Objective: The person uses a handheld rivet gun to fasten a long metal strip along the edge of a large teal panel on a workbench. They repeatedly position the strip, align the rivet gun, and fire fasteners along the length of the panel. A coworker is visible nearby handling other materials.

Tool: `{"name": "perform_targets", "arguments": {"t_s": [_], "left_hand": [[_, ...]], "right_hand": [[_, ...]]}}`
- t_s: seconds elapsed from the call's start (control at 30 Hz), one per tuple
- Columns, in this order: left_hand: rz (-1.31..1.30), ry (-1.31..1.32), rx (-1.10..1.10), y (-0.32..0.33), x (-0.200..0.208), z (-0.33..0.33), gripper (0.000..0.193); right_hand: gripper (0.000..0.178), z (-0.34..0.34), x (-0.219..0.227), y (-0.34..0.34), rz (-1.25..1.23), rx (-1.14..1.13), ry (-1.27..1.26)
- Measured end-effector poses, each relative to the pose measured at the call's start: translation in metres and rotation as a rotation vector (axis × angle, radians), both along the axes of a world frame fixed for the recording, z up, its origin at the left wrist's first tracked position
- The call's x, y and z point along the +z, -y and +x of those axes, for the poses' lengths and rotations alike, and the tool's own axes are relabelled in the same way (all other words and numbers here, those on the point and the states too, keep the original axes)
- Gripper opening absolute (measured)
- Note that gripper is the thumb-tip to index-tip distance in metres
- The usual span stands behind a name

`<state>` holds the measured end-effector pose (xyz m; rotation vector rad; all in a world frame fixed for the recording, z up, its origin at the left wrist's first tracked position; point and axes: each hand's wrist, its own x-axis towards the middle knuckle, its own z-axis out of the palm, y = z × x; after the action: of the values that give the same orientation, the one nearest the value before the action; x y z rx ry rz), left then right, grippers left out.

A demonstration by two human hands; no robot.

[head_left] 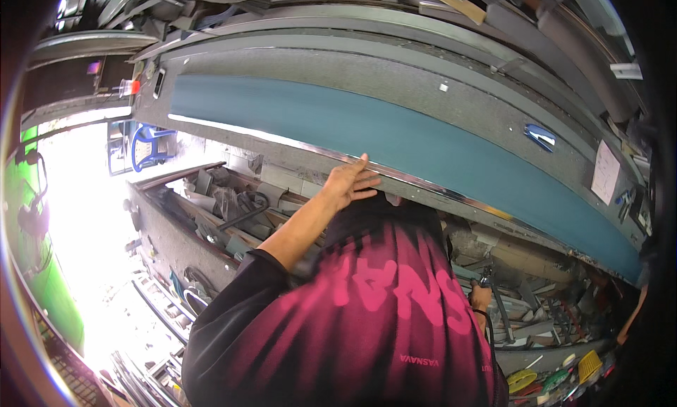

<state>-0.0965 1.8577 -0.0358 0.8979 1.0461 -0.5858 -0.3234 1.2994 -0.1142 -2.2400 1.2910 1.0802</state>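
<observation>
A long blue-grey panel (395, 135) lies across the workbench, with a shiny metal strip (310, 147) along its near edge. My left hand (351, 183) rests at that strip near the middle, its fingers spread and nothing held. Lower down on the right, my right hand (481, 296) is closed round a dark tool (486, 274) beside my body. A black hose or cord (502, 315) runs down next to it. The tool's kind is too small and partly hidden to make out.
On the bench (331, 67) lie a blue-and-white stapler-like object (539, 137), a marked paper sheet (605, 173) and a phone-shaped object (159, 83). Offcut bins (187, 231) stand below the bench. A blue chair (147, 147) is at left; long profiles (493, 37) fill the back.
</observation>
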Motion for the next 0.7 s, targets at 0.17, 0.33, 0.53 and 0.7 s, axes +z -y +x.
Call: {"name": "perform_targets", "arguments": {"t_s": [0.17, 0.33, 0.53, 0.7], "left_hand": [[0.087, 0.019, 0.142, -0.089, -0.002, -0.002, 0.061], [0.207, 0.016, 0.283, -0.196, -0.005, -0.005, 0.057], [0.127, 0.034, 0.264, -0.344, -0.014, -0.005, 0.040], [-0.132, 0.027, 0.069, -0.411, -0.022, -0.002, 0.032]], "right_hand": [[0.055, 0.034, -0.016, -0.045, 0.116, 0.102, -0.092], [0.072, 0.071, -0.022, -0.125, 0.200, 0.206, -0.057], [0.068, 0.079, 0.028, -0.299, 0.078, 0.093, 0.171], [0.052, 0.054, 0.078, -0.472, 0.181, 0.034, 0.432]]}}
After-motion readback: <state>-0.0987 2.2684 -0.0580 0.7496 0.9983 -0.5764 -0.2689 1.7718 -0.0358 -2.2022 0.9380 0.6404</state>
